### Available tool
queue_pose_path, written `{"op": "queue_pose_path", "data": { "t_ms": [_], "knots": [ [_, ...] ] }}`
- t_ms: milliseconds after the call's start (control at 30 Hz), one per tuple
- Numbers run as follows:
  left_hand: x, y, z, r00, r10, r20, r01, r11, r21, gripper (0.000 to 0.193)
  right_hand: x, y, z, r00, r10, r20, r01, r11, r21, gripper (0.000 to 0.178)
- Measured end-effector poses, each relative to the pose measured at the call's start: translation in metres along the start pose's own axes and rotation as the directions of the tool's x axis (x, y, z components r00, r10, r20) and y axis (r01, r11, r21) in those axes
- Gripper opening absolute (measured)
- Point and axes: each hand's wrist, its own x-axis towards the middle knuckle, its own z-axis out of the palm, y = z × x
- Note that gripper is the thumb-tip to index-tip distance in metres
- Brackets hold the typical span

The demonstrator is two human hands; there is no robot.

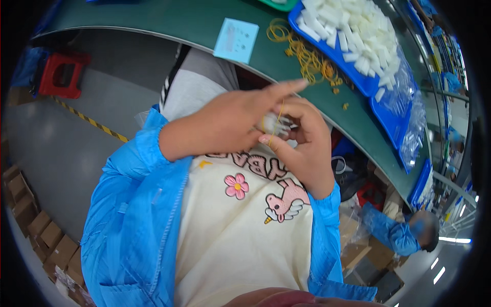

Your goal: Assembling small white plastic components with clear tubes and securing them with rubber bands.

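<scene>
below green bench [215, 25], left hand [225, 123] half-hides small white bundle [271, 124].

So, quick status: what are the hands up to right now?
Left hand and right hand pinch a small white bundle, yellow band stretched over it. Nothing in the way.

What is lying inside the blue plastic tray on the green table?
The blue plastic tray on the green table holds a heap of small white rectangular blocks. The heap covers most of the tray's floor, so anything beneath cannot be seen.
</scene>
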Motion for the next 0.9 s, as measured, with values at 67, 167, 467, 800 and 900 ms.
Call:
{"op": "queue_pose_path", "data": {
  "t_ms": [67, 167, 467, 800, 900],
  "knots": [
    [0.001, 0.006, -0.003, 0.989, -0.088, 0.121, 0.079, 0.994, 0.082, 0.091, 0.005, 0.002, -0.002, 0.996, -0.086, 0.037, 0.091, 0.983, -0.16, 0.035],
    [-0.008, 0.0, -0.007, 0.994, -0.048, 0.099, 0.046, 0.999, 0.025, 0.087, 0.008, -0.003, -0.001, 0.946, -0.321, 0.036, 0.316, 0.894, -0.318, 0.033],
    [0.002, -0.032, -0.14, 0.903, 0.057, -0.426, -0.083, 0.996, -0.043, 0.042, -0.017, 0.03, -0.056, 0.8, -0.416, -0.432, 0.433, 0.899, -0.064, 0.011],
    [0.152, -0.142, -0.349, 0.724, 0.269, -0.635, 0.225, 0.778, 0.586, 0.045, -0.013, 0.069, -0.078, 0.684, -0.396, -0.612, 0.293, 0.918, -0.266, 0.011],
    [0.175, -0.159, -0.362, 0.789, 0.262, -0.556, 0.227, 0.717, 0.659, 0.048, -0.012, 0.067, -0.077, 0.731, -0.426, -0.533, 0.242, 0.892, -0.381, 0.006]
  ]
}}
